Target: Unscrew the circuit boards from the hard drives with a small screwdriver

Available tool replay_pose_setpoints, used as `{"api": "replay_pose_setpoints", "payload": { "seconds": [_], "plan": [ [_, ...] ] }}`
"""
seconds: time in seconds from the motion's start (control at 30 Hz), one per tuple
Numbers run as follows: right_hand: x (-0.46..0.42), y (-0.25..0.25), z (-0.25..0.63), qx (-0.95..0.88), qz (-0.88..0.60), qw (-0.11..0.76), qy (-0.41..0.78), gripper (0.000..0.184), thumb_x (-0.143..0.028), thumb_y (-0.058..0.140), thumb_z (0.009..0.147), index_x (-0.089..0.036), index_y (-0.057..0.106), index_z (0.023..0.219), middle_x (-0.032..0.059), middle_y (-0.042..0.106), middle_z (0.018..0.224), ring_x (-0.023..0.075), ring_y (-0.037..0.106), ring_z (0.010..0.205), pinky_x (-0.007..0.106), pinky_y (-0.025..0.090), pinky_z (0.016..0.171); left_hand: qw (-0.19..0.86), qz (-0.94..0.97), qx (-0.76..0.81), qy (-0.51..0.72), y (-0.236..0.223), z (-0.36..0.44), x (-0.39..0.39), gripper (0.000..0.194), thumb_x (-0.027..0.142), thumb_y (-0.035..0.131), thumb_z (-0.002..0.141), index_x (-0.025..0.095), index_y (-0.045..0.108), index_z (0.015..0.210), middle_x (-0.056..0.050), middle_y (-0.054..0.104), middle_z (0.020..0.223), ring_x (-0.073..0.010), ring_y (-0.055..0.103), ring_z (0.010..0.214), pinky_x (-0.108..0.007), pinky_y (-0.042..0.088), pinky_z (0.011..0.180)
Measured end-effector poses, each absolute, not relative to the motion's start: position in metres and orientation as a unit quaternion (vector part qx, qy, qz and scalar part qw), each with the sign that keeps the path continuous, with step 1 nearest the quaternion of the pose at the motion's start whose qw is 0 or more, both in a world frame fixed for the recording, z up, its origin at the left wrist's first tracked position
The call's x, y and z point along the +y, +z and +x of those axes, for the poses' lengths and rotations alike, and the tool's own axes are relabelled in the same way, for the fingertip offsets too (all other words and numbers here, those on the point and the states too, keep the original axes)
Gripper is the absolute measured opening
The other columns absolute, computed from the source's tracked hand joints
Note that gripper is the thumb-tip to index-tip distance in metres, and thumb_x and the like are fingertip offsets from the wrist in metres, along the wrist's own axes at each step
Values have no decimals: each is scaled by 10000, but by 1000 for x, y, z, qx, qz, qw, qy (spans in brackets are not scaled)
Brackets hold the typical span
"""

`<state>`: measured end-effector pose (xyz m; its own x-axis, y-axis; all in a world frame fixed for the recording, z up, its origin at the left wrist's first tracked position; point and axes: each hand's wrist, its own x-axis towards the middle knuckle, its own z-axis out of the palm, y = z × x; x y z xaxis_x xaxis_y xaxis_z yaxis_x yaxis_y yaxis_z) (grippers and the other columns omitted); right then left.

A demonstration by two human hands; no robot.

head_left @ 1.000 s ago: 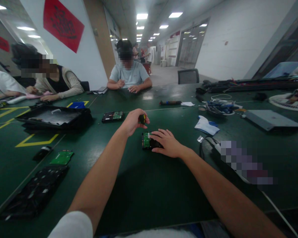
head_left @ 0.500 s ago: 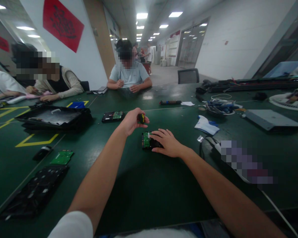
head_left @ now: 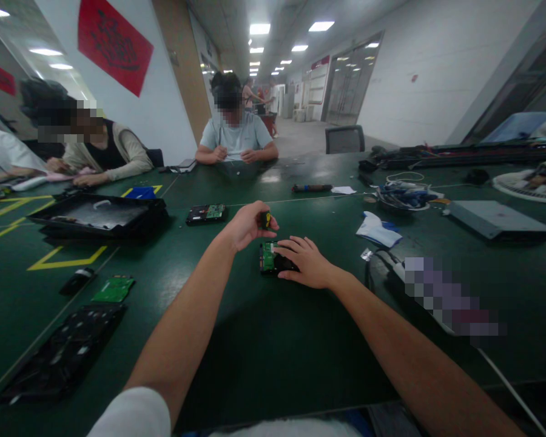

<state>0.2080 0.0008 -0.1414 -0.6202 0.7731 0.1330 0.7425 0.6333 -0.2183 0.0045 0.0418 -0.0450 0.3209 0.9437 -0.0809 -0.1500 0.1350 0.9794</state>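
A hard drive [head_left: 269, 257] with its green circuit board facing up lies on the green table in front of me. My right hand [head_left: 304, 261] rests over its right part, fingers spread along it and the thumb at the near edge, holding it against the tabletop. Above the drive's far edge, my left hand [head_left: 250, 226] is closed around the black and yellow handle of a small screwdriver [head_left: 266, 220]. Its shaft and tip are too small to make out. Another hard drive [head_left: 206, 213] lies beyond my left forearm.
At left are black trays [head_left: 104, 215], a loose green circuit board [head_left: 113, 289] and a black plastic panel [head_left: 64, 349]. A power strip [head_left: 437, 297], white gloves [head_left: 377, 230], a cable bundle [head_left: 403, 197] and a metal case [head_left: 500, 220] lie right. A person [head_left: 236, 133] sits opposite.
My left hand, with the screwdriver, has shifted slightly right over the hard drive. My right hand and the drive stay in place.
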Motion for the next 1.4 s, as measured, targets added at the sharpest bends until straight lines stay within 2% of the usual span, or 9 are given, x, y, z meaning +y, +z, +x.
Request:
{"api": "replay_pose_setpoints", "payload": {
  "seconds": [0.1, 0.27, 0.43, 0.57, 0.73, 0.9, 1.07, 1.27, 1.4],
  "plan": [
    [0, -140, 207, -896, -425, 104, 74, 717, -627, 591, 942, -330, 421, 1571, 74, 401, 1636, 431, 276, 1523, 714, 198, 1213, 617, 507, 410, 440, -44, 5, 42, 119, 266, 594, 798, 155, 618, 763, -68, 643, 740, -188, 640, 716, -315, 588, 603],
    [0, -140, 208, -896, -426, 103, 74, 710, -610, 596, 948, -315, 423, 1570, 69, 395, 1641, 423, 274, 1524, 700, 193, 1222, 566, 520, 448, 457, -39, 0, 41, 197, 275, 587, 813, 121, 690, 746, -69, 610, 749, -153, 581, 668, -257, 528, 531],
    [0, -141, 208, -897, -423, 111, 72, 701, -606, 599, 947, -328, 426, 1567, 71, 403, 1633, 420, 285, 1519, 703, 204, 1214, 609, 470, 443, 460, -37, 3, 39, 93, 233, 599, 803, 148, 624, 774, -74, 661, 718, -172, 647, 675, -264, 545, 571],
    [-1, -140, 208, -897, -423, 108, 72, 705, -606, 599, 947, -310, 433, 1565, 81, 407, 1630, 424, 283, 1518, 701, 203, 1216, 637, 452, 434, 449, -40, 6, 41, 111, 230, 597, 808, 138, 619, 750, -93, 682, 766, -178, 672, 711, -275, 568, 603],
    [-1, -140, 208, -897, -421, 112, 73, 699, -602, 595, 950, -301, 438, 1562, 81, 402, 1637, 429, 283, 1519, 705, 203, 1215, 576, 487, 453, 475, -44, 2, 45, 176, 266, 613, 802, 117, 694, 758, -59, 616, 740, -132, 574, 640, -212, 484, 483],
    [0, -141, 208, -897, -422, 113, 71, 703, -596, 611, 944, -297, 445, 1558, 81, 419, 1626, 434, 299, 1509, 710, 204, 1212, 619, 452, 450, 459, -40, 0, 42, 112, 250, 609, 791, 144, 644, 800, -56, 644, 727, -163, 624, 671, -265, 558, 558],
    [-1, -139, 208, -896, -423, 108, 77, 711, -593, 618, 941, -283, 449, 1559, 85, 408, 1632, 435, 292, 1513, 709, 203, 1216, 644, 425, 449, 450, -40, 1, 43, 113, 245, 566, 799, 152, 609, 751, -76, 667, 736, -190, 655, 709, -325, 589, 635],
    [0, -138, 208, -896, -424, 105, 82, 711, -598, 612, 943, -298, 440, 1564, 84, 400, 1636, 433, 278, 1521, 711, 190, 1218, 541, 497, 481, 479, -42, -3, 46, 199, 270, 562, 788, 130, 684, 715, -76, 657, 808, -136, 557, 663, -229, 442, 498],
    [1, -141, 208, -897, -422, 109, 76, 714, -598, 615, 940, -290, 445, 1562, 87, 407, 1630, 430, 278, 1521, 707, 192, 1218, 592, 496, 464, 435, -39, -4, 43, 177, 291, 615, 789, 131, 690, 805, -72, 660, 781, -147, 598, 671, -223, 429, 483]
  ]
}}
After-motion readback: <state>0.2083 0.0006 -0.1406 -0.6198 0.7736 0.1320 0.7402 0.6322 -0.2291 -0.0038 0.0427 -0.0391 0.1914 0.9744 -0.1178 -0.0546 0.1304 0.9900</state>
